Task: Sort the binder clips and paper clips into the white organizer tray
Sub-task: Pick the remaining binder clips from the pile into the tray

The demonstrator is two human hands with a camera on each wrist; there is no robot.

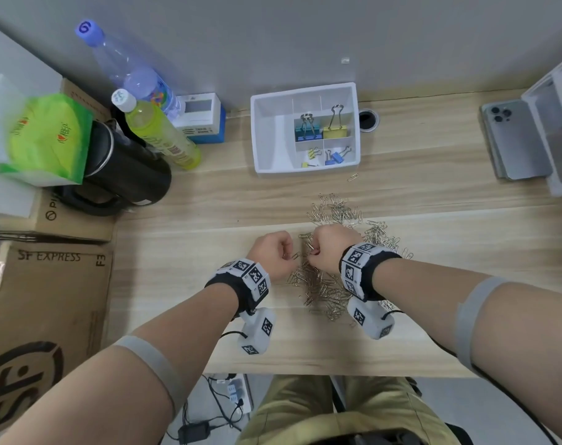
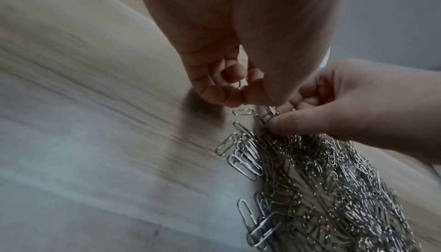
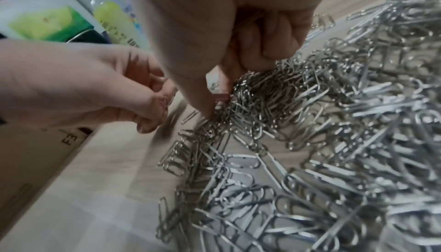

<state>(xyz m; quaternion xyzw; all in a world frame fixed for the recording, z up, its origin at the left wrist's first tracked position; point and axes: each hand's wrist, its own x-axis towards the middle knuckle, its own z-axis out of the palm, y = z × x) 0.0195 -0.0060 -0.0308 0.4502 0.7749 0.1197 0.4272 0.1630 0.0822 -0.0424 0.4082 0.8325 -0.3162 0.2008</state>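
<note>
A big loose pile of silver paper clips [image 1: 336,213] [image 2: 322,190] [image 3: 322,143] covers the wooden desk in front of me. My left hand [image 1: 286,253] [image 2: 238,94] hovers at the pile's left edge, its curled fingers pinching a paper clip [image 2: 242,83]. Right beside it, my right hand [image 1: 313,252] [image 3: 219,94] holds several paper clips in its curled fingers while its thumb and forefinger pick at the pile. The white organizer tray [image 1: 270,133] stands beyond the pile against the wall. Its right compartments hold large binder clips [image 1: 308,130] and small binder clips [image 1: 336,155].
One stray paper clip [image 1: 353,177] lies just in front of the tray. Bottles [image 1: 157,133], a black jug [image 1: 128,168], a green packet [image 1: 48,136] and cardboard boxes [image 1: 42,303] crowd the left. A phone [image 1: 514,139] and a clear container [image 1: 559,123] sit at the right.
</note>
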